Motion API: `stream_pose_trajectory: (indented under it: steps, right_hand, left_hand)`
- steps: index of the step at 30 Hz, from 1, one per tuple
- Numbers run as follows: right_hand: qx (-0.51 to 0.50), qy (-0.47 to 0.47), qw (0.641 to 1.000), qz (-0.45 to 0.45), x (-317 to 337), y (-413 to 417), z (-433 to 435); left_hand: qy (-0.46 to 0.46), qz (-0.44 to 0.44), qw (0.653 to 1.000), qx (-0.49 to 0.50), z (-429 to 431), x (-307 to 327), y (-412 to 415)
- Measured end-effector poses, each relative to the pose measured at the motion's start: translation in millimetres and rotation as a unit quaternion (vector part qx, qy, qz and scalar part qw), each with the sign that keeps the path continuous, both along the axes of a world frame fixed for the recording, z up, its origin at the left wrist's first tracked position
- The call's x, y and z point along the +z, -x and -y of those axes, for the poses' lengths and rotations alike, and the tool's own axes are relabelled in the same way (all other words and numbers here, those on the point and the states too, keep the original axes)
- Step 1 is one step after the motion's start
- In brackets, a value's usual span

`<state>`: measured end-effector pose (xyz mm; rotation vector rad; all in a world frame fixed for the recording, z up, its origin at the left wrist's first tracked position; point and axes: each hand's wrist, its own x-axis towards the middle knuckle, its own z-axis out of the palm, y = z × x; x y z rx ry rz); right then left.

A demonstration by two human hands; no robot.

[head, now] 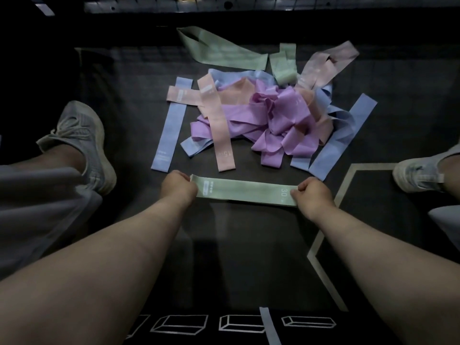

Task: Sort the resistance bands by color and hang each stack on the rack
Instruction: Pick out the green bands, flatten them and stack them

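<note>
A dark floor mat [236, 245] fills most of the view. It has pale angled lines on its right side and a row of white box outlines along its near edge, partly cut off by the frame and the forearms. Across the top runs a dark slatted structure [154, 6], too dim and cropped to identify.

In the middle of the mat, beyond the hands, lies a loose pile of bands [273, 113]. Purple ones are crumpled at its centre, hiding much of the pink and blue ones tangled under them. Two green bands [219, 51] lie at its far side, and a pale pink band [323, 66] lies far right. A blue band [171, 125] lies flat on the left, with a pink band [219, 128] beside it; that one reads "15" near its close end. A grey shoe [84, 145] rests left of the pile. A second shoe [420, 173] on the right is cut off by the frame edge.

The band being sorted, a green band [246, 191], is held flat and level just above the mat, near the pile. The left grip [178, 186] is closed around its left end and the right grip [315, 197] around its right end; both ends are hidden under the fingers. It reads "30" near the right end; the white label near the left is too small to read.

A blue strip [270, 327] runs off the bottom edge.
</note>
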<state>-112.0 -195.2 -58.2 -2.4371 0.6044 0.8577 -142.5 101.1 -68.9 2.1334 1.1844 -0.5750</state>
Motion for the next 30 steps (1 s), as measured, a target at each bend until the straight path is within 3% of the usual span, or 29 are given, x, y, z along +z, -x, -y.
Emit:
stream_pose_trajectory:
  steps: [4,6,9,11,13,16,20,30]
  right_hand:
    - [0.003,0.032,0.999,-0.010,-5,1,0]
    - [0.028,0.070,0.997,0.013,-6,4,-2]
    - [0.206,0.129,0.965,0.095,-4,12,-12]
    - [0.345,0.121,0.927,0.080,-6,12,-21]
    - [0.425,0.118,0.897,0.033,-10,7,-31]
    - [0.478,0.133,0.868,0.016,-18,-1,-38]
    - [0.507,0.141,0.850,0.017,-23,-6,-39]
    - [0.503,0.127,0.854,0.035,-27,-1,-34]
  left_hand:
    - [-0.023,-0.011,0.999,-0.029,1,-4,0]
    - [-0.112,-0.020,0.989,-0.092,5,-2,3]
    - [-0.224,0.018,0.915,-0.335,8,-1,6]
    - [-0.207,0.032,0.848,-0.487,6,-6,5]
    - [-0.182,0.015,0.806,-0.562,5,-11,0]
    - [-0.199,-0.003,0.777,-0.597,9,-18,-8]
    - [-0.212,-0.026,0.763,-0.609,13,-21,-8]
    - [-0.185,-0.039,0.762,-0.620,18,-19,-3]
